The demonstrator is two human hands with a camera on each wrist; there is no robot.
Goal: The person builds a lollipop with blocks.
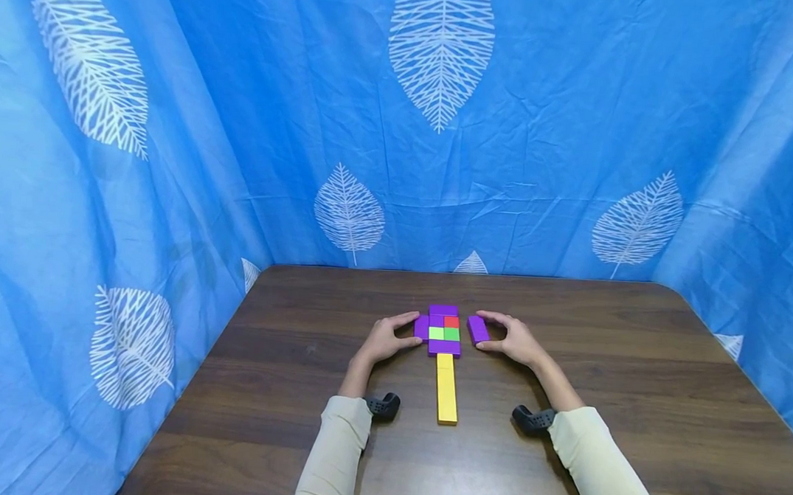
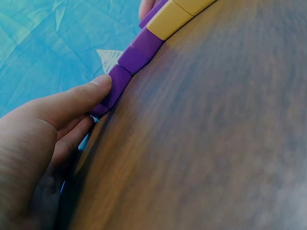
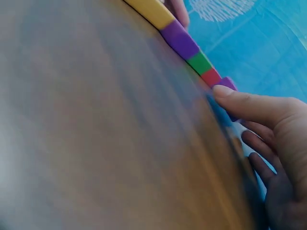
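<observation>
My left hand [image 1: 380, 340] pinches a purple block [image 1: 422, 328] between thumb and fingers, against the left side of a flat block figure. Its thumb [image 2: 101, 81] presses the near end in the left wrist view. To the right, my right hand [image 1: 513, 340] pinches another purple block [image 1: 478, 330], slightly tilted and separated from the figure by a narrow gap. The figure's middle has a small purple square, a red square [image 1: 451, 321], a light green square [image 1: 435, 333] and a green square [image 1: 452, 334]. Purple bars lie above [image 1: 443, 310] and below [image 1: 444, 347] it.
A long yellow strip [image 1: 446, 390] runs from the lower purple bar toward the near edge of the brown wooden table [image 1: 264, 389]. Blue curtains [image 1: 507, 149] with white leaf prints surround the table. A black wrist device [image 1: 383, 407] sits on each arm.
</observation>
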